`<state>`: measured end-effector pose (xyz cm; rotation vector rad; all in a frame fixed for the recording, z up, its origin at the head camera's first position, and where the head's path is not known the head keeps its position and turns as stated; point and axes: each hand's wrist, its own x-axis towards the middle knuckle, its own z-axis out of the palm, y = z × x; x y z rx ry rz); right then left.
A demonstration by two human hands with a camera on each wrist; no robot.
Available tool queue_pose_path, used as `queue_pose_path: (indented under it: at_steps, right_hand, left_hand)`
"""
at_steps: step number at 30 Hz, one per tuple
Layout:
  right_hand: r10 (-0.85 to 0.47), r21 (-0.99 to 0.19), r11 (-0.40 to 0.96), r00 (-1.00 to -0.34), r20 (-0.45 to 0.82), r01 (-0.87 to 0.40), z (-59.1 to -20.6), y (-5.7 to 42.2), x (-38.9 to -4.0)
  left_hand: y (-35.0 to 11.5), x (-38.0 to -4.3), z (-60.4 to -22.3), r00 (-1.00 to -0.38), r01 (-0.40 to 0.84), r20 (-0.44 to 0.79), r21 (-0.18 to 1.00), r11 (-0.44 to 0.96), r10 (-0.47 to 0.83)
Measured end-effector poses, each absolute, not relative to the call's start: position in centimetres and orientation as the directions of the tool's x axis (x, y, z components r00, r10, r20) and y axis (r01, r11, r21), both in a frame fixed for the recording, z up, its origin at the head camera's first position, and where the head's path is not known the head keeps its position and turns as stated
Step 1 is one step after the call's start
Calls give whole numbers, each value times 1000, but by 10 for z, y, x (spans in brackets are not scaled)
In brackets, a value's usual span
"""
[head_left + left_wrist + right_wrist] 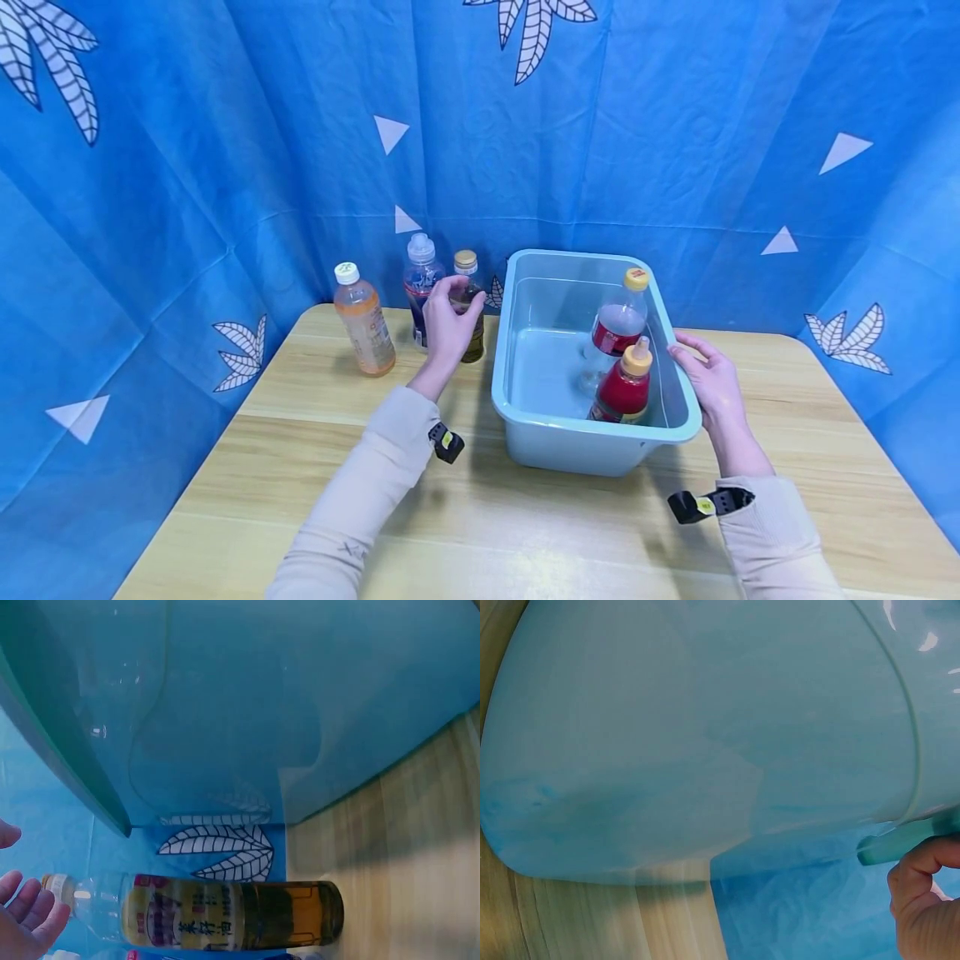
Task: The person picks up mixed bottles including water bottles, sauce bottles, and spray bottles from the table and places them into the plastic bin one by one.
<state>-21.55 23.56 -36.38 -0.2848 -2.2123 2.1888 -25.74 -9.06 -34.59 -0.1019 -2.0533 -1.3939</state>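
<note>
Counts three bottles (365, 325) left of centre and two bottles (624, 390) right of centre, five in all. Adds one tub (573, 448), one left hand (446, 327), one right hand (712, 379), two wrist cameras (447, 446) in the lower half, one table (540, 550).

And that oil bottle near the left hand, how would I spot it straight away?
On the wooden table, find the light blue plastic tub. The rapeseed oil bottle stands just left of it. Unlike the white-capped orange bottle and dark blue bottle farther left, it has a tan cap and brownish oil.
</note>
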Motion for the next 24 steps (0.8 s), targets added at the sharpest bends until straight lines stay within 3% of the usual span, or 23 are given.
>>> queue_pose_path:
  at_steps: [24]
  right_hand:
    - [128, -990, 45, -984, -126, 133, -365, 239, -218]
  left_hand:
    - [-98, -287, -346, -807, 258, 465, 833, 490, -365]
